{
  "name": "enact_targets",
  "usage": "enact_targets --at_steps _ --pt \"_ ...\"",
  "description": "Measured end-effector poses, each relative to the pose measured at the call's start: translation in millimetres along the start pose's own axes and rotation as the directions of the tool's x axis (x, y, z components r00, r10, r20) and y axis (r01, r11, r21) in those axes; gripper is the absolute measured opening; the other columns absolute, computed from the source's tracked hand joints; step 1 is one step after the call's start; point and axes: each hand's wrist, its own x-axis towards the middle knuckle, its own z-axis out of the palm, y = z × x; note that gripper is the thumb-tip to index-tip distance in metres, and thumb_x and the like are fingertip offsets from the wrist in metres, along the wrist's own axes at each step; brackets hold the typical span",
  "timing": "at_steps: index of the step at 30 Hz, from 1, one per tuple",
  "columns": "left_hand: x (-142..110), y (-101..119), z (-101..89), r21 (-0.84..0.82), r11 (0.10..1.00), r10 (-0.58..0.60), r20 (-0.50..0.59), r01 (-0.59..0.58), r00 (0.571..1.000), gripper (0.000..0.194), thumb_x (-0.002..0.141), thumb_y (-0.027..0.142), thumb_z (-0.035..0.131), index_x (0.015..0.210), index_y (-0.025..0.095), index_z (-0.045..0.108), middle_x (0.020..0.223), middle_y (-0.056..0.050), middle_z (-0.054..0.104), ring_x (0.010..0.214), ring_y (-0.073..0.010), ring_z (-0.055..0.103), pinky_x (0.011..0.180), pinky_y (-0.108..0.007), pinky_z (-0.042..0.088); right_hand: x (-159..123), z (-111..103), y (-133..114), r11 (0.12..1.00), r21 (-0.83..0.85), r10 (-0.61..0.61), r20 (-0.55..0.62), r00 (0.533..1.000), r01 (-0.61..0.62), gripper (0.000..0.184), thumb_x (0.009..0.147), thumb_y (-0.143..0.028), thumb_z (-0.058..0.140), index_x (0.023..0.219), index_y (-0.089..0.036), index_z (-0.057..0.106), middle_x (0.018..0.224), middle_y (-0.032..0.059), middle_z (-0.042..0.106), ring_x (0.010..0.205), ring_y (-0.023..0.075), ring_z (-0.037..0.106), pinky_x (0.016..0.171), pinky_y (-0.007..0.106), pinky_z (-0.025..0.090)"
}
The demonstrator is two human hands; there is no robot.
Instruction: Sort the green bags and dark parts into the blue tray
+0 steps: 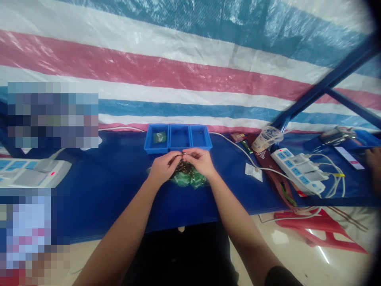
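My left hand [162,166] and my right hand [203,161] meet fingertip to fingertip over a pile of small, bronze-brown metal-looking pieces [187,169]. Both hands are closed in a pinch on a tiny dark piece [183,153] between them; it is too small to name its kind. Under the pile lies a green plastic bag [183,180], spread out on the blue table. Just beyond my hands stands a blue tray [156,151] with three compartments. A small green packet [159,137] lies in its left compartment.
Power strips stand at left [64,169] and right [297,171] with cables. Right of the tray are a plastic cup [266,139], a brown strap [268,163] and a small white packet [253,172]. Another person's hand [374,163] shows at the right edge. A red stool [321,230] is below.
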Motion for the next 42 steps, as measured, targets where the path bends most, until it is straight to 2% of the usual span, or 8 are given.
enact_targets --at_steps 8,12,21,24,30,35,38,42 --pt "1.9 -2.3 0.0 0.100 0.993 0.055 -0.010 -0.054 0.998 0.030 0.096 0.039 0.046 0.105 0.023 0.069 0.091 -0.001 0.074 0.074 -0.0124 0.067 0.071 -0.021 0.046 -1.2 1.4 1.1 1.000 -0.024 0.016 -0.004 1.000 -0.016 0.032 0.065 -0.036 0.084 0.092 -0.021 0.074 0.081 0.0015 0.074 0.074 0.0151 0.070 0.074 0.030 0.058" --pt "1.6 -4.2 0.9 0.134 0.989 0.059 -0.006 -0.057 0.998 0.031 0.097 0.039 0.044 0.102 0.021 0.069 0.083 -0.001 0.073 0.070 -0.0123 0.066 0.068 -0.021 0.045 -1.6 2.3 0.9 1.000 -0.030 -0.004 0.001 1.000 0.004 0.030 0.068 -0.036 0.082 0.093 -0.021 0.074 0.080 0.0016 0.074 0.072 0.0154 0.070 0.071 0.030 0.058" --pt "0.4 0.4 0.9 0.085 0.996 0.040 -0.044 -0.037 0.998 0.031 0.095 0.042 0.050 0.110 0.022 0.068 0.092 -0.001 0.075 0.072 -0.0114 0.068 0.069 -0.019 0.048 -1.1 2.4 2.3 1.000 0.001 0.009 0.006 1.000 -0.009 0.031 0.069 -0.037 0.081 0.093 -0.020 0.073 0.080 0.0020 0.075 0.074 0.0163 0.071 0.075 0.033 0.059" --pt "1.2 0.3 0.9 0.108 0.993 0.061 -0.046 -0.056 0.997 0.030 0.095 0.040 0.049 0.106 0.022 0.070 0.094 -0.002 0.075 0.074 -0.0122 0.068 0.072 -0.020 0.049 -1.0 2.8 1.7 1.000 -0.010 0.017 -0.005 1.000 -0.017 0.031 0.067 -0.037 0.082 0.092 -0.020 0.073 0.080 0.0020 0.074 0.073 0.0164 0.071 0.074 0.033 0.060" --pt "2.9 -0.8 -0.7 0.154 0.985 0.083 -0.016 -0.080 0.996 0.029 0.096 0.038 0.047 0.101 0.022 0.071 0.085 -0.001 0.074 0.073 -0.0132 0.068 0.070 -0.021 0.047 -1.6 4.0 0.7 0.998 -0.054 0.017 -0.009 1.000 -0.018 0.032 0.068 -0.037 0.082 0.093 -0.020 0.073 0.082 0.0030 0.074 0.074 0.0166 0.071 0.074 0.033 0.059" --pt "1.6 0.0 0.4 0.111 0.993 0.045 -0.038 -0.041 0.998 0.028 0.095 0.040 0.050 0.107 0.023 0.069 0.092 -0.001 0.075 0.071 -0.0117 0.067 0.069 -0.021 0.047 -2.0 3.3 1.1 0.999 -0.047 0.028 -0.013 1.000 -0.028 0.031 0.068 -0.037 0.082 0.093 -0.020 0.073 0.082 0.0031 0.075 0.075 0.0170 0.071 0.074 0.033 0.059" --pt "0.7 -0.7 2.0 0.082 0.997 0.012 -0.058 -0.007 0.998 0.030 0.093 0.042 0.053 0.112 0.023 0.067 0.087 0.000 0.074 0.067 -0.0108 0.066 0.067 -0.020 0.048 -1.7 2.3 1.5 0.999 -0.032 0.016 -0.010 1.000 -0.016 0.029 0.070 -0.035 0.081 0.093 -0.021 0.073 0.081 0.0023 0.074 0.073 0.0161 0.071 0.073 0.031 0.059" --pt "0.9 -1.9 2.6 0.089 0.996 0.025 -0.060 -0.019 0.998 0.027 0.094 0.041 0.052 0.105 0.023 0.069 0.090 0.000 0.075 0.072 -0.0110 0.067 0.071 -0.020 0.049 -1.5 1.8 1.8 0.999 -0.030 0.020 -0.014 1.000 -0.021 0.029 0.070 -0.036 0.080 0.093 -0.020 0.073 0.080 0.0019 0.074 0.072 0.0158 0.071 0.072 0.031 0.059"
